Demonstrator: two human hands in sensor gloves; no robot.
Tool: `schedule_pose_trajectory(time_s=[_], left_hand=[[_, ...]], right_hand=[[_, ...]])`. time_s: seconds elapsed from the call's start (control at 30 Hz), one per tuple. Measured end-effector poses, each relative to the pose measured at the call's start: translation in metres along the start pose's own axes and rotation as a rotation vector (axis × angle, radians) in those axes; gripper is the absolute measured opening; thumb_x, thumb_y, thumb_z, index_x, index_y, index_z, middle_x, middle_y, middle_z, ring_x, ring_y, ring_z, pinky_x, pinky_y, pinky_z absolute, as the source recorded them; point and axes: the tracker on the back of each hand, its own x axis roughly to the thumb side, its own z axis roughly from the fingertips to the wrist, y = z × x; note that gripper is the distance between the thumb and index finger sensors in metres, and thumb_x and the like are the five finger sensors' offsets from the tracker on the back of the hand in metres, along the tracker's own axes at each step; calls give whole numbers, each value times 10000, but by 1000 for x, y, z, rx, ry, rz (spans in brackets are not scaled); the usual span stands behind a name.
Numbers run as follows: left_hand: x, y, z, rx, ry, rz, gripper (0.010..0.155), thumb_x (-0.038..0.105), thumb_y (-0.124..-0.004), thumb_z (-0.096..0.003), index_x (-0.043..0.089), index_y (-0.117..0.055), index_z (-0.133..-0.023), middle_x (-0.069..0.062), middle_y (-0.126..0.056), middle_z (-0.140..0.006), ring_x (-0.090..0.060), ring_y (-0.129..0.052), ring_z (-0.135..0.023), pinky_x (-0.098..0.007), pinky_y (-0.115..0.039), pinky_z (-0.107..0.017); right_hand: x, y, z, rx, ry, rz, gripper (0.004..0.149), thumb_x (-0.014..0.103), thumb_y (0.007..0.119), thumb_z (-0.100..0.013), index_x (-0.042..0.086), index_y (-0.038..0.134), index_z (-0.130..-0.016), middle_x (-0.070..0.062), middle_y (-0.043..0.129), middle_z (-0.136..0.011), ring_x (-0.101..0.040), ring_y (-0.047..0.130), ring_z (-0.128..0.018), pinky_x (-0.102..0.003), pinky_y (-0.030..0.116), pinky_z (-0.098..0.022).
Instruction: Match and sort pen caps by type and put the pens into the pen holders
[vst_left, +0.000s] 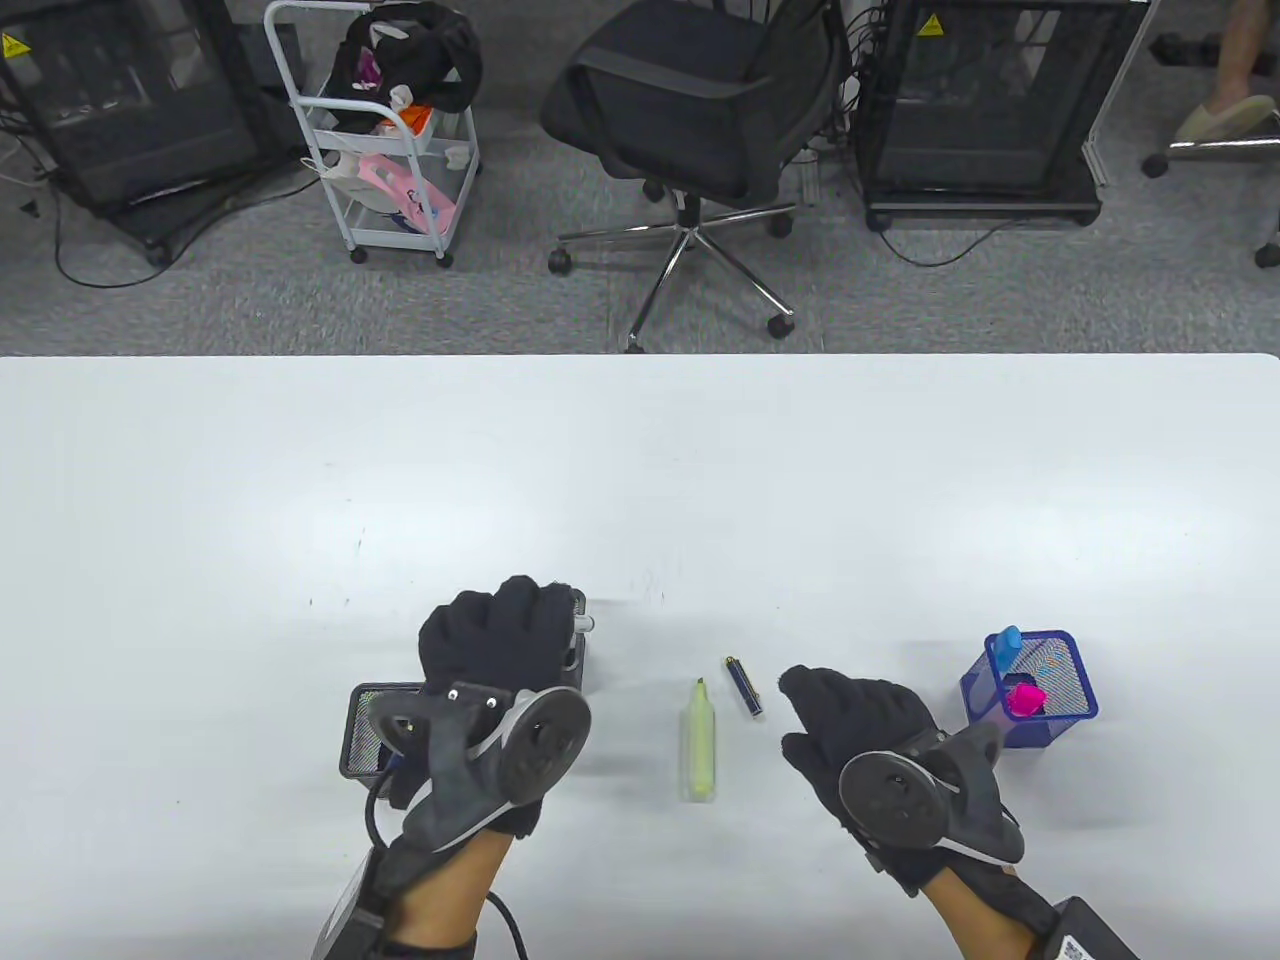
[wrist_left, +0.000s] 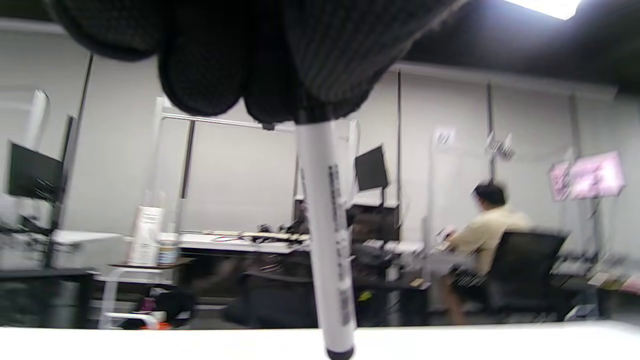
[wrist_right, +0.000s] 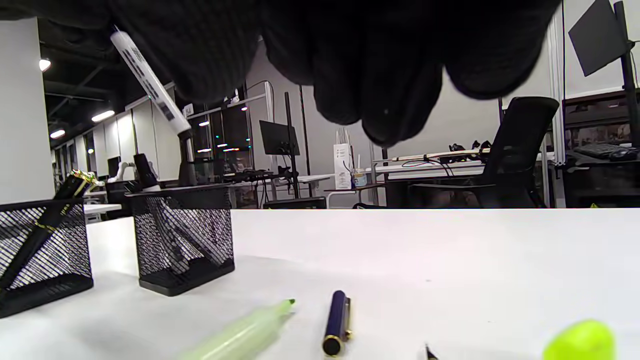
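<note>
Left hand (vst_left: 500, 640): fingers curled round white marker (wrist_left: 325, 235), above black mesh holder (wrist_right: 182, 237). Second black holder (wrist_right: 45, 255): dark pen. Blue mesh holder (vst_left: 1030, 690), near bench's front edge: blue, pink highlighters. Right hand (vst_left: 860, 730): fingers relaxed, empty.

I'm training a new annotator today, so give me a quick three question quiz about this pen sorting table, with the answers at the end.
1. True or false: the left hand grips a white marker.
2. Which lies uncapped on the table between the hands? A) a pink highlighter B) a yellow-green highlighter C) a red pencil
3. Fill in: the blue mesh holder stands beside the ____ hand.

Key:
1. True; the marker hangs below its curled fingers in the left wrist view.
2. B, the yellow-green highlighter, beside a dark blue pen cap.
3. Right; the right hand holds nothing.
</note>
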Motion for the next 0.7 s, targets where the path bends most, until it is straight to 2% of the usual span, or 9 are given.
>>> schedule_pose_trajectory(time_s=[0.13,0.23,0.4,0.5,0.7], left_hand=[[5,-29,-13,-109,34,-123,397,223,-855,-471,201,-908,-863,-142,-948,-908,-430,-903,-774,-703,-685,-594],[7,-54,-16,-199,31,-108,397,237,-856,-468,208,-914,-860,-132,-963,-901,-432,-895,-796,-711,-670,-603],[12,-82,-16,-272,7,-94,397,251,-848,-467,211,-918,-857,-129,-977,-895,-429,-883,-813,-728,-641,-611],[12,-91,-16,-325,-21,-96,401,255,-840,-470,205,-913,-861,-139,-987,-893,-424,-881,-824,-739,-622,-620],[11,-84,-16,-294,-29,-61,424,290,-833,-472,199,-887,-882,-180,-912,-952,-458,-822,-862,-760,-578,-630]], right_hand=[[-2,-1,0,20,11,-1,631,418,840,-418,113,694,-951,-190,862,-881,-360,987,-727,-575,806,-564],[-4,-4,0,20,21,9,622,410,829,-426,112,691,-955,-194,858,-886,-365,982,-733,-581,800,-568],[-7,-6,0,26,31,21,628,413,830,-425,113,687,-958,-195,855,-890,-364,981,-737,-582,798,-571],[-8,-6,0,34,35,18,623,413,820,-430,112,686,-959,-199,855,-890,-368,979,-738,-584,797,-572],[-9,-7,0,33,44,17,621,411,818,-432,114,684,-961,-199,852,-894,-367,978,-741,-586,795,-573]])
